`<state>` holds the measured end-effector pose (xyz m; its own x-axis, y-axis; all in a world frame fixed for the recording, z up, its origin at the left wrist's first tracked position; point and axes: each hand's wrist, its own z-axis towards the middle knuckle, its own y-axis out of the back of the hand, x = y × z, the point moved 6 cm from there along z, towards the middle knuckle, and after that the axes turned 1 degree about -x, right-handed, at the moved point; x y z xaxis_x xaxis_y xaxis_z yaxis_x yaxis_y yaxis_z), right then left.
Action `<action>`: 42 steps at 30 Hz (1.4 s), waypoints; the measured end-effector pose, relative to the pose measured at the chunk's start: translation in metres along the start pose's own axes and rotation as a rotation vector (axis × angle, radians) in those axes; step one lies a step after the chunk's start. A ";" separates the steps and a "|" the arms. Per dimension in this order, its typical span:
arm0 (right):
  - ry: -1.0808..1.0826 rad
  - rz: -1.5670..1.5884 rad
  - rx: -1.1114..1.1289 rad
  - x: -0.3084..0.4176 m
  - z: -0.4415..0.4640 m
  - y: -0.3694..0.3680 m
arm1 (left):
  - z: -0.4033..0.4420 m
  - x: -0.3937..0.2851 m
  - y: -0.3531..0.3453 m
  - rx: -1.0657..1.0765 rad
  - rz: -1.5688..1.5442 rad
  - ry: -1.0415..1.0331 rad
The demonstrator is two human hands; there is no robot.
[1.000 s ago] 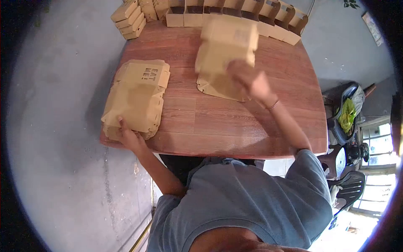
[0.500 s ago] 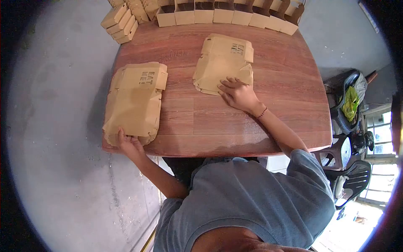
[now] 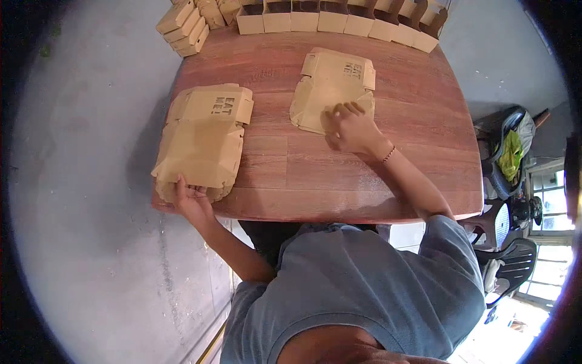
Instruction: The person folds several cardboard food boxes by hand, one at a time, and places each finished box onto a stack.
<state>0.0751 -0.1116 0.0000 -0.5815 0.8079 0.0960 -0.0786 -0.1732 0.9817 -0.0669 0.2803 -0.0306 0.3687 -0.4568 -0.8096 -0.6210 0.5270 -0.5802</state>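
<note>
On the left of the table lies a flat, unfolded cardboard box (image 3: 203,142) printed "EAT ME!". My left hand (image 3: 195,200) pinches its near edge, thumb on top and fingers beneath, and that edge is slightly raised over more cardboard below. To the right, a second pile of flat cardboard boxes (image 3: 327,82) with the same print lies on the table. My right hand (image 3: 354,130) is over this pile's near right corner, slightly blurred, fingers loosely bent and apart, with nothing seen in them.
A row of folded open cardboard boxes (image 3: 306,22) lines the table's far edge. Closed boxes (image 3: 189,30) are stacked at the far left corner. The wooden table (image 3: 267,164) has a rounded edge. Plastic chairs (image 3: 512,267) stand on the right.
My right hand has lifted from the right pile and shifted slightly right. My left hand keeps its pinch on the left cardboard box. The whole view has shifted slightly.
</note>
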 end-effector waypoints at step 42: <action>0.583 0.238 -0.403 0.209 0.058 0.043 | -0.032 -0.004 -0.043 0.032 0.050 -0.037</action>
<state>-0.0028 0.0828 0.0718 -0.9460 0.3126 0.0857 -0.1225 -0.5896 0.7983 -0.0639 0.2369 0.0000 0.3631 -0.4030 -0.8401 -0.6171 0.5716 -0.5408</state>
